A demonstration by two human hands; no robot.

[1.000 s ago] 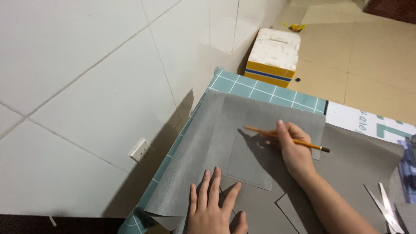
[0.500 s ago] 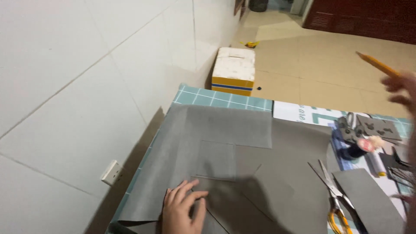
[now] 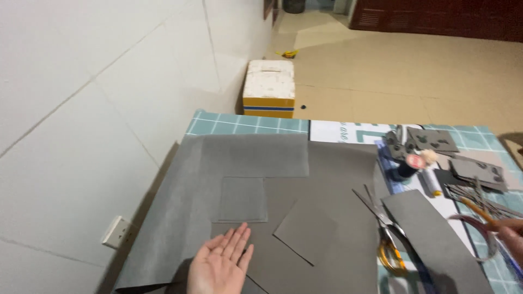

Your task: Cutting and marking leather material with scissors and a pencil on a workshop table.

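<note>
My left hand (image 3: 220, 265) lies open and flat on a large grey sheet (image 3: 245, 155), near its front edge. Just beyond its fingertips is a small grey square (image 3: 242, 198), and a tilted grey piece (image 3: 305, 231) lies to the right. My right hand (image 3: 511, 239) shows only partly at the right edge. It grips an orange pencil (image 3: 482, 211) above the table's right side. Scissors with yellow handles (image 3: 384, 228) rest on the sheet between my hands, beside a long grey strip (image 3: 430, 239).
A teal cutting mat (image 3: 239, 124) lies under the sheet. At the back right are a dark thread spool (image 3: 406, 166) and several cut grey pieces (image 3: 433, 139). A white box with a yellow band (image 3: 269, 87) stands on the floor. The white wall with a socket (image 3: 117, 231) runs along the left.
My right hand has carried the pencil off the sheet, up to the right and then down to the right edge. My left hand stays on the sheet. The view has swung right.
</note>
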